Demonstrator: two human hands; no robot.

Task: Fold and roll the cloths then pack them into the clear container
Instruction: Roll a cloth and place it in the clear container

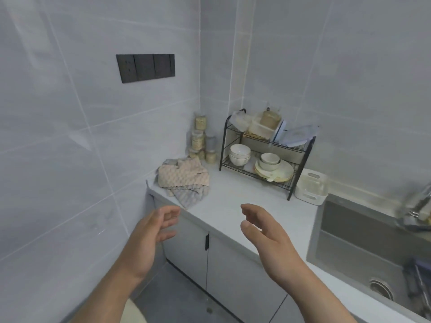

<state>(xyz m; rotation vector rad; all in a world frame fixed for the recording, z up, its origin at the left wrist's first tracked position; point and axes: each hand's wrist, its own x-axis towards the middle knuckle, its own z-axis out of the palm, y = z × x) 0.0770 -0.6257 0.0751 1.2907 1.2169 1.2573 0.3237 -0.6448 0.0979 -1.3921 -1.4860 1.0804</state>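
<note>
A heap of cloths lies at the left end of the white countertop (233, 201): a beige waffle cloth (183, 174) on top, a grey cloth (189, 194) under it, hanging a little over the front edge. A clear container with white handles (311, 187) stands on the counter to the right of the dish rack. My left hand (151, 231) hovers open in front of the counter's left corner, below the cloths. Over the counter's front edge my right hand (263, 231) is also open, with curled fingers. Both hands hold nothing.
A black two-tier dish rack (263, 150) with bowls, plates and boxes stands at the back. Stacked jars (201, 141) fill the corner behind the cloths. A steel sink (363, 243) with a tap (419, 206) lies to the right. Cabinet doors (224, 264) are below.
</note>
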